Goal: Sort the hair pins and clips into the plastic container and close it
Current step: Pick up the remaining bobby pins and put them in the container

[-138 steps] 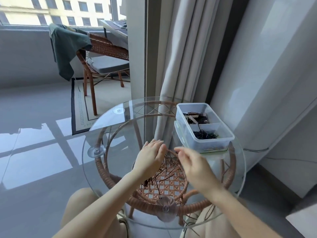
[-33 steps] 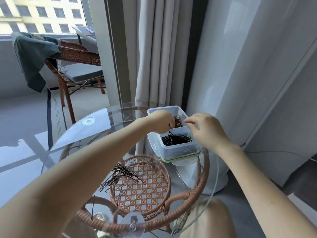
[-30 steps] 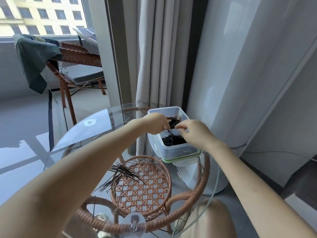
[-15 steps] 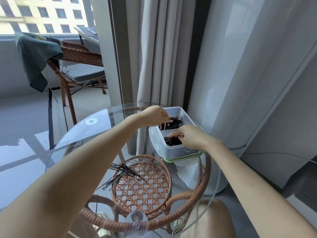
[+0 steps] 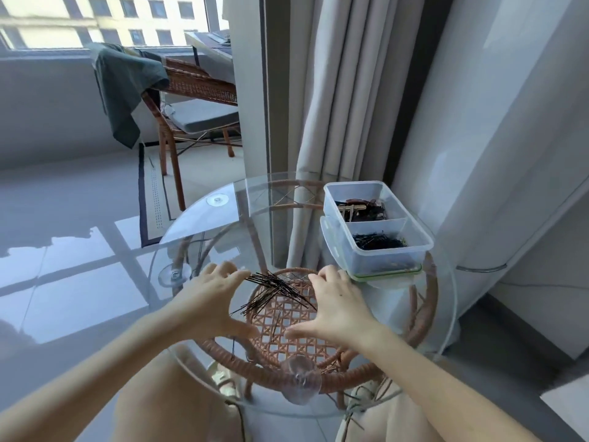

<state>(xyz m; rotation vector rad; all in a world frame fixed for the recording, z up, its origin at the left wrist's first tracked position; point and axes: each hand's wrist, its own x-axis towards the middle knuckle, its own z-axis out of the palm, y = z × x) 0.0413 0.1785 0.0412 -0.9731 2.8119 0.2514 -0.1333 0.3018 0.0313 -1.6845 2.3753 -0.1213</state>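
done: clips (image 5: pixel 360 209) are laid in the far half of the plastic container (image 5: pixel 382 264), right of middle, sorted pins (image 5: pixel 377 242) in the near half | to do: hair pins (image 5: pixel 274 289) are piled at lower middle, container not yet closed | left hand (image 5: pixel 208 303), right hand (image 5: pixel 336 306): spread wide beside the pile, nothing held

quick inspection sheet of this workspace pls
surface: round glass table on a rattan frame.
job's things: loose pile of black pins on the glass; open container, clips in the far half, sorted pins in the near half; lid seemingly underneath.
clutter: nothing seen.
hands: left hand and right hand open, flanking the pile.
cables: grey cable by the wall, right.
surroundings: curtain, chair with green cloth, window.
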